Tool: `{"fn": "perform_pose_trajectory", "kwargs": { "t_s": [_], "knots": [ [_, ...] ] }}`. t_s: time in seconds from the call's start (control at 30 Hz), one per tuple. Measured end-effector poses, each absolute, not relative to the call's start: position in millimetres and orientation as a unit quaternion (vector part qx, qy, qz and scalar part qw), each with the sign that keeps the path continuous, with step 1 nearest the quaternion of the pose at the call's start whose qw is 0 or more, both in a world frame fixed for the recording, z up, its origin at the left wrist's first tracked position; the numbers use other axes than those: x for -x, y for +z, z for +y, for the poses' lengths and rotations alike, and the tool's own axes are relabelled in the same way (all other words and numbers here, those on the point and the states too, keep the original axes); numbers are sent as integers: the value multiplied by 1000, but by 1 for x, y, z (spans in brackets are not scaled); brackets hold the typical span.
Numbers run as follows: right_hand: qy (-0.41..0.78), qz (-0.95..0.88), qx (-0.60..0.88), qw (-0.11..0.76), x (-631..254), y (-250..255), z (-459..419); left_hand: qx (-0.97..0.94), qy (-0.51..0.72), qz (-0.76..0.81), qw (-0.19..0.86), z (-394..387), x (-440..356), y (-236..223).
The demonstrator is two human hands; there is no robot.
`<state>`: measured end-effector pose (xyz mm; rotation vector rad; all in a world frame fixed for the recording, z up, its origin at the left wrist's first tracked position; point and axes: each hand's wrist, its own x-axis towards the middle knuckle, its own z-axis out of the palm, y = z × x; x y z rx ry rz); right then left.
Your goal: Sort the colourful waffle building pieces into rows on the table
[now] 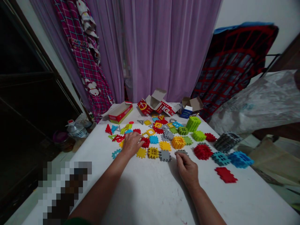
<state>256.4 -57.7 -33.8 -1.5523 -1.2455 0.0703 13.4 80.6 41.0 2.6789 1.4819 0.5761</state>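
Many flat plastic waffle blocks (153, 140) in red, yellow, blue, green and grey lie spread over the white table (150, 200). My left hand (132, 143) rests among them, its fingers reaching over a red waffle block (145, 142). My right hand (186, 168) sits at the front of the pile, with its fingertips gathered on the edge of a grey waffle block (181, 152). Built-up shapes stand to the right, including a green block cube (193, 123), a grey stack (227, 142) and a blue stack (240, 159).
Open cardboard toy boxes (153, 104) stand along the far table edge, before a purple curtain (164, 47). A plastic water bottle (77, 130) stands on the floor beyond the left table edge. A pale sheet (257, 103) bulges in at the right. The lower left is pixelated.
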Motion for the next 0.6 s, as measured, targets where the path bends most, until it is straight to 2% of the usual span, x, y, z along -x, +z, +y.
{"fn": "perform_pose_trajectory", "kwargs": {
  "t_s": [0.3, 0.6],
  "knots": [
    [6, -473, 658, 586, -262, -31, -54, -870, 108, 478, 58, 152, -60, 60],
    [9, -487, 639, 595, -254, -29, -54, -923, 4, 383, 47, 218, -135, 48]
  ]
}}
